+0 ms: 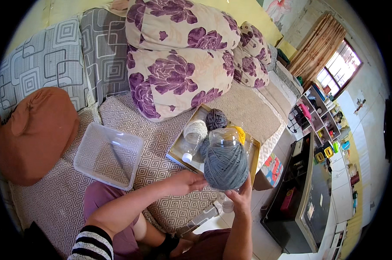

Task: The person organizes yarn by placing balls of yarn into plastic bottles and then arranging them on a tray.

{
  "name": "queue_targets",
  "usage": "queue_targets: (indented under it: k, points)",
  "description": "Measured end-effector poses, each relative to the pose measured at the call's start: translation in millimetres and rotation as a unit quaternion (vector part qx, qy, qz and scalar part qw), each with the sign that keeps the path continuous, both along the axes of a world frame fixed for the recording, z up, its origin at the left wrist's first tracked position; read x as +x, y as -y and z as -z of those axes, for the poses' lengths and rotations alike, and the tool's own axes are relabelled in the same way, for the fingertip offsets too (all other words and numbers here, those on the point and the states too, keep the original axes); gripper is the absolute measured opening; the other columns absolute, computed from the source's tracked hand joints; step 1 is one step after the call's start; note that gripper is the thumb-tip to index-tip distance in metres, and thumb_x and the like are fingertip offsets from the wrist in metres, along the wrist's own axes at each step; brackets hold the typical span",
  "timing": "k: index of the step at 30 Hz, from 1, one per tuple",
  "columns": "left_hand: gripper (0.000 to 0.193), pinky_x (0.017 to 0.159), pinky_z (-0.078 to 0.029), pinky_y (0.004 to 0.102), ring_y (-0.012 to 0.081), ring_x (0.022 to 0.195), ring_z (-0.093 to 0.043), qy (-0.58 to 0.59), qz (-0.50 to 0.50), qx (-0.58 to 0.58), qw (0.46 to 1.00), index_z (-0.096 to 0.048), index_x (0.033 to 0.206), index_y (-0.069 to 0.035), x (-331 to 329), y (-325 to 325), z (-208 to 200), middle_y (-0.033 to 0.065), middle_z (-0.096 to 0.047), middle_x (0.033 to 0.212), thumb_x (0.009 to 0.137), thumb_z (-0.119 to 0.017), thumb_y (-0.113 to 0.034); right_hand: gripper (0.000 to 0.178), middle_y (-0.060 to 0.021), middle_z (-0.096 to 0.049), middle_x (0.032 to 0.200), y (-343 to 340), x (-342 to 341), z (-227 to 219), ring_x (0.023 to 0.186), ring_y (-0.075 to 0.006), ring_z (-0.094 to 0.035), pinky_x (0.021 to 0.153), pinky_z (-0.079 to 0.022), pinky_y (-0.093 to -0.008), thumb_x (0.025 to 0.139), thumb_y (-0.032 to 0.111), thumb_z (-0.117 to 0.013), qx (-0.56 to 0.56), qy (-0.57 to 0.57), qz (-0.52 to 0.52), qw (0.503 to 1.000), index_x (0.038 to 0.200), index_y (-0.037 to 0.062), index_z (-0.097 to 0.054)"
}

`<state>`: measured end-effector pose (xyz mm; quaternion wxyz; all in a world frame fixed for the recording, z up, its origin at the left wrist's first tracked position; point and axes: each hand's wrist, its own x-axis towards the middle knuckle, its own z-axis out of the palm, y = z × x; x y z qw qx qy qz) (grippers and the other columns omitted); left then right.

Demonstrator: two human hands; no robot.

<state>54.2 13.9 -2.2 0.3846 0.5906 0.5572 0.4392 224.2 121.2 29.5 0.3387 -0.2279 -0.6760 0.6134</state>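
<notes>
Holding up a large ball of grey-blue yarn [226, 167] looks to be the step in hand: it is raised in front of the seated person, overlapping the near edge of a shallow tray [256, 155]. The ball is wound thickly around a clear plastic bottle [222, 136], one end showing above the strands and what seems to be its narrower end below.

The right hand [242, 198] has the ball from below and the right, its fingers curled around that side, the thumb spread across near the lower end. The left hand [184, 183] reaches in from the left, fingers stretched out and fairly flat, tips at the ball's lower left; whether they touch it or pinch a strand, I cannot tell.

The next move, I judge, calls for the right hand to bear the weight steadily while the left guides the yarn or turns the ball.

In the tray sit white yarn [196, 130] on a bottle with a white cap [187, 157], a dark ball of yarn [216, 119] and some yellow yarn [240, 135]. Well to the left, a clear plastic container [94, 151] holds a thin grey rod [115, 156], beside a bulky brown fabric thing [37, 134]. All these rest on a diamond-patterned cover [156, 138], with flowered cushions [178, 78] behind.
</notes>
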Motion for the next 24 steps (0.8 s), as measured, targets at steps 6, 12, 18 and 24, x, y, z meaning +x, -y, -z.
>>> queue_targets:
  k: [6,12,18,24]
  points:
    - [0.025,0.057,-0.043,0.0244,0.0120,0.062,-0.057,-0.091,0.147,-0.074,0.982,-0.059,0.084,-0.004,-2,5,-22,0.0059,-0.061,0.070,0.087,-0.052,-0.027,0.094,-0.0140,-0.057,0.098,-1,-2,5,0.089,-0.0216,-0.058,0.079,-0.045,-0.0311,0.055,0.013,-0.077,0.159,0.174,0.011,0.972,0.132,0.0048,-0.024]
    - [0.024,0.052,-0.038,0.0219,0.0044,0.056,-0.047,0.047,-0.040,0.059,0.996,-0.059,0.075,-0.005,-31,12,-20,-0.0017,-0.056,0.062,0.086,-0.054,-0.025,0.091,-0.0157,-0.059,0.098,-3,6,1,0.088,-0.0213,-0.058,0.078,-0.045,-0.0313,0.053,0.019,-0.080,0.161,0.303,-0.124,0.931,0.129,0.0038,-0.031]
    - [0.023,0.051,-0.035,0.0200,0.0014,0.056,-0.042,0.119,-0.117,0.084,0.982,-0.057,0.072,-0.004,-48,13,-15,-0.0040,-0.051,0.059,0.085,-0.056,-0.023,0.094,-0.0125,-0.046,0.120,-10,17,-4,0.109,-0.0205,-0.046,0.092,-0.037,-0.0323,0.056,0.017,-0.079,0.034,0.243,-0.278,0.929,0.132,0.0004,-0.026]
    - [0.021,0.053,-0.036,0.0194,0.0006,0.057,-0.042,0.229,-0.084,0.008,0.970,-0.058,0.074,-0.004,-45,8,-14,-0.0043,-0.051,0.061,0.086,-0.054,-0.022,0.096,-0.0114,-0.041,0.125,-7,16,-6,0.114,-0.0209,-0.040,0.098,-0.029,-0.0333,0.054,0.013,-0.078,-0.029,0.183,-0.336,0.923,0.132,-0.0010,-0.024]
